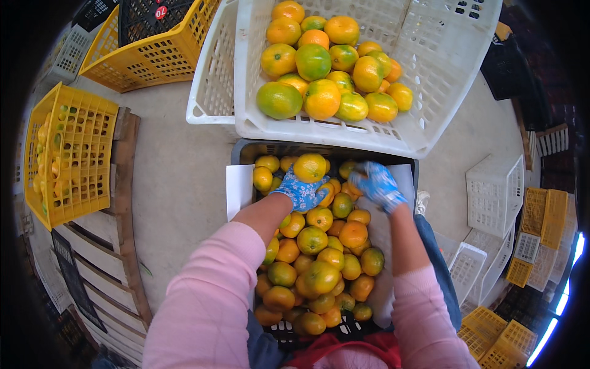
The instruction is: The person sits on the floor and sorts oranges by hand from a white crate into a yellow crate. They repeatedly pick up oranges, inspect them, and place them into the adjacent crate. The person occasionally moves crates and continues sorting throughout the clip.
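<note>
My left hand (pixel 302 188), in a blue patterned glove, holds a yellow-green citrus fruit (pixel 309 168), with another orange one at its fingertips. My right hand (pixel 379 184), in a similar glove and blurred, is over the upper right part of the dark plastic crate (pixel 414 177); its fingers are at a fruit partly hidden beneath them, and I cannot tell whether it grips it. Green, yellow and orange citrus fruits (pixel 312 240) fill much of this crate. White paper or liner sheets (pixel 239 190) lie along its sides. Beyond it, a tilted white plastic crate (pixel 401 138) holds more citrus.
At the left, a yellow crate (pixel 87 152) of citrus stands by a wooden pallet (pixel 124 207). Another yellow crate (pixel 156 64) with a black one inside is at the upper left. Empty white crates (pixel 493 193) and stacked yellow crates (pixel 537 210) stand at the right.
</note>
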A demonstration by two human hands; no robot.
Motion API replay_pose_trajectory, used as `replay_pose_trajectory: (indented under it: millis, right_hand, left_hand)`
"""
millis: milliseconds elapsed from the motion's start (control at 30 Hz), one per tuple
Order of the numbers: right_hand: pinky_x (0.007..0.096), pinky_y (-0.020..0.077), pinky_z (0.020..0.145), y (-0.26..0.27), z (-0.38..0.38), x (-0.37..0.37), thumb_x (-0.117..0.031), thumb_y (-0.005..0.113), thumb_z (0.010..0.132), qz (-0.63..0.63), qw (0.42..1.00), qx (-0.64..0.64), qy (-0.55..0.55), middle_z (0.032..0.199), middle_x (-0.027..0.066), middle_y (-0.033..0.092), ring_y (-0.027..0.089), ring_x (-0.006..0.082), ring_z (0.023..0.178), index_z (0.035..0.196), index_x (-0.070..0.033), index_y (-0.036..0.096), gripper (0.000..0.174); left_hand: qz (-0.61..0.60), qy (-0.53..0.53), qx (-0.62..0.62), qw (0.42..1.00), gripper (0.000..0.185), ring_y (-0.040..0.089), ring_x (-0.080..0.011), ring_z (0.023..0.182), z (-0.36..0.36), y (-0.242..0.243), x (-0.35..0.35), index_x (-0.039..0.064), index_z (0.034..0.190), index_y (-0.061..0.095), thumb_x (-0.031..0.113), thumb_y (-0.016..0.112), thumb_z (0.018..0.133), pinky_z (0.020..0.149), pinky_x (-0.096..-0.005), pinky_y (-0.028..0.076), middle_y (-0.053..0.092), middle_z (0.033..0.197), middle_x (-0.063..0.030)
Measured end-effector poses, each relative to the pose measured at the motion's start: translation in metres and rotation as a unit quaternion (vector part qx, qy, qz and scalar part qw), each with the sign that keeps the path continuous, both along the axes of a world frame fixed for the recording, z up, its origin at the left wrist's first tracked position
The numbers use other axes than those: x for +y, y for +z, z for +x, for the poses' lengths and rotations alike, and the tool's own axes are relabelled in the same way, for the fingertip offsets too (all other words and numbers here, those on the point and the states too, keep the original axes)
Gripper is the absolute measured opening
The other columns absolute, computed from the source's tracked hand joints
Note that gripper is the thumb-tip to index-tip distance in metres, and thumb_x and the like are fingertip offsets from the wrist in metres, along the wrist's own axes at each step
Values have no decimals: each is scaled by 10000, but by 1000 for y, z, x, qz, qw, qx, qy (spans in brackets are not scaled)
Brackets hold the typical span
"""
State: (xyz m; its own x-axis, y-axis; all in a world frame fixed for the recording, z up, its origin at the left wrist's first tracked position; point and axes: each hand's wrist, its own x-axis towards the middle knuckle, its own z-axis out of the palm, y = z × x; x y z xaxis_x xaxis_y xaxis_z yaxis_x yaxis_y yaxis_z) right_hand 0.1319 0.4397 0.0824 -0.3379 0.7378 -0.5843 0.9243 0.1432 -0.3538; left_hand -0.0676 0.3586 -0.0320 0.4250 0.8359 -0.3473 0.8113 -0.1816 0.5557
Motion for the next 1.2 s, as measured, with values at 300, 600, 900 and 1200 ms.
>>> replay_pose_trajectory:
  millis: [300, 600, 900, 1200]
  right_hand:
    - [400, 465, 1051, -130, -31, 0, -493, 722, 831, 76, 956, -283, -29, 1441, 225, 504, 477, 336, 1349, 1438, -60, 481, 783]
    - [448, 464, 1039, -129, 1, -1, -484, 753, 802, 48, 982, -68, -172, 1331, 271, 575, 568, 403, 1216, 1390, -11, 511, 793]
    - [427, 430, 1083, -143, 15, 27, -405, 795, 767, 12, 986, -3, -165, 1384, 266, 542, 530, 395, 1275, 1381, -15, 533, 773]
    - [458, 522, 929, -91, 23, -48, -155, 793, 744, 167, 980, -111, 5, 1210, 210, 590, 628, 393, 1058, 1320, -67, 558, 629]
  left_hand:
    - [-13, -6, -3, 1000, 634, 375, -351, 1414, 0, 3, -1, 175, 1452, 507, 553, 478, 944, 1193, -487, 247, 414, 1534, -150]
    - [-29, -10, 8, 999, 661, 339, -351, 1439, 0, 3, 0, 179, 1481, 470, 574, 457, 952, 1206, -493, 222, 372, 1564, -146]
    - [-27, -29, 11, 999, 664, 307, -343, 1459, -1, 3, 2, 163, 1495, 449, 557, 464, 960, 1216, -494, 197, 322, 1594, -124]
    - [-14, -1, 3, 1000, 664, 301, -318, 1462, 1, -11, -2, 213, 1486, 460, 585, 456, 936, 1211, -555, 148, 371, 1573, -91]
